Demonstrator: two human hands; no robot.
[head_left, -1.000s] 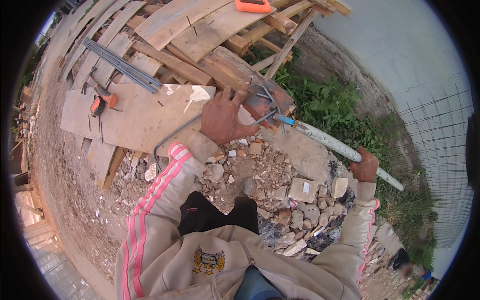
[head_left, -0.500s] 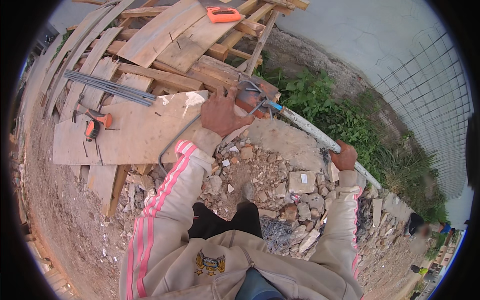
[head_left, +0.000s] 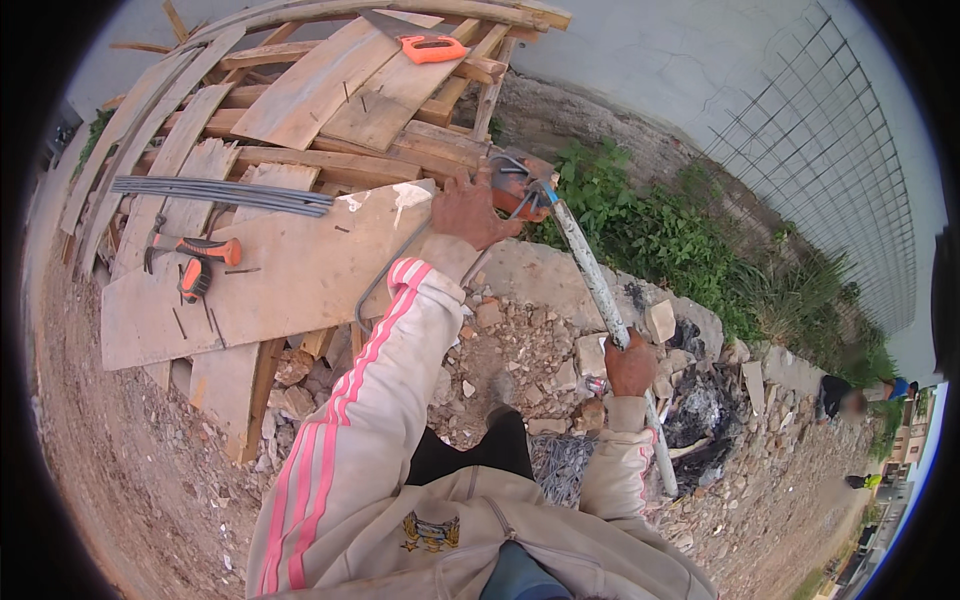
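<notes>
My right hand [head_left: 630, 365] is closed round a long white-painted pipe [head_left: 588, 255], paint-worn, its far end blue. That end meets a bending jig [head_left: 512, 190], a reddish-brown block with metal pegs on the timber's corner. Beside the jig, my left hand [head_left: 468, 212] grips a bent steel bar [head_left: 385, 272], thumb toward the pegs; the fingers partly hide the bar. Left of it, on a wide board [head_left: 270, 265], lie a bundle of straight steel bars [head_left: 220, 192], an orange-and-black hammer [head_left: 200, 246] and a tape measure [head_left: 194, 281].
A handsaw [head_left: 432, 48] with an orange handle rests on the stacked timber [head_left: 300, 95]. Nails stick up from some boards. Rubble [head_left: 500, 350], tangled wire [head_left: 558, 465] and charred debris [head_left: 705, 420] cover the ground. Steel mesh [head_left: 820, 150] leans on the wall beyond green plants [head_left: 640, 210].
My right hand has swung the pipe toward me and to the left, so it points more steeply down. The left hand stays at the jig; the view has shifted.
</notes>
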